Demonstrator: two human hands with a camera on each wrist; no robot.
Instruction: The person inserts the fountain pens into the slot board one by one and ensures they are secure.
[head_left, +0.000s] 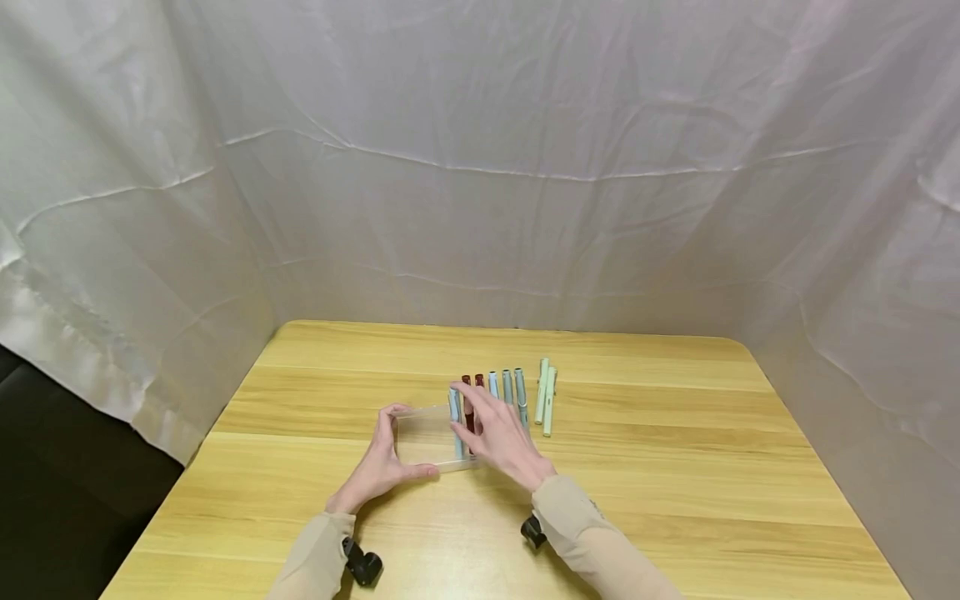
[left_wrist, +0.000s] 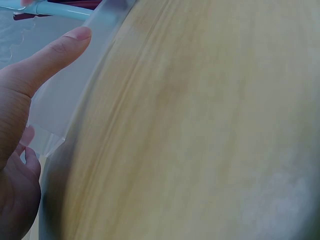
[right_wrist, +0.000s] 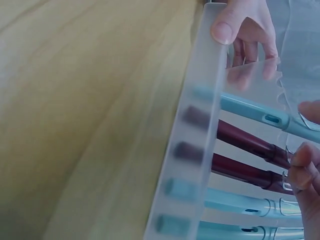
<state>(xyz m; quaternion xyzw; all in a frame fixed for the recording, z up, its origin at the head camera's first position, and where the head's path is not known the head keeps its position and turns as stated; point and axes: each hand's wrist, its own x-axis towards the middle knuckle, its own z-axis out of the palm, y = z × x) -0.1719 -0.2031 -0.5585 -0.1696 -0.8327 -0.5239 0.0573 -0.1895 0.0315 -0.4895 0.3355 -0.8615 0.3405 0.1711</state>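
Observation:
My left hand [head_left: 382, 458] grips the left end of a clear plastic tray [head_left: 420, 414], its thumb along the near wall. My right hand [head_left: 504, 433] reaches over the tray, its fingers and thumb around the cap end of the leftmost light blue pen [right_wrist: 250, 107]. That pen lies across the tray, its near end showing blurred through the frosted wall. Beside it lie two dark red pens [right_wrist: 245, 139], then another light blue pen [right_wrist: 235, 201] and grey-blue pens [head_left: 521, 385]. The right hand hides parts of these pens in the head view.
Two pale green pens [head_left: 549, 400] lie side by side on the wooden table [head_left: 660, 467], right of the tray. White curtains [head_left: 480, 233] hang behind and along both sides. A black seat-like shape [head_left: 60, 475] stands beyond the left table edge.

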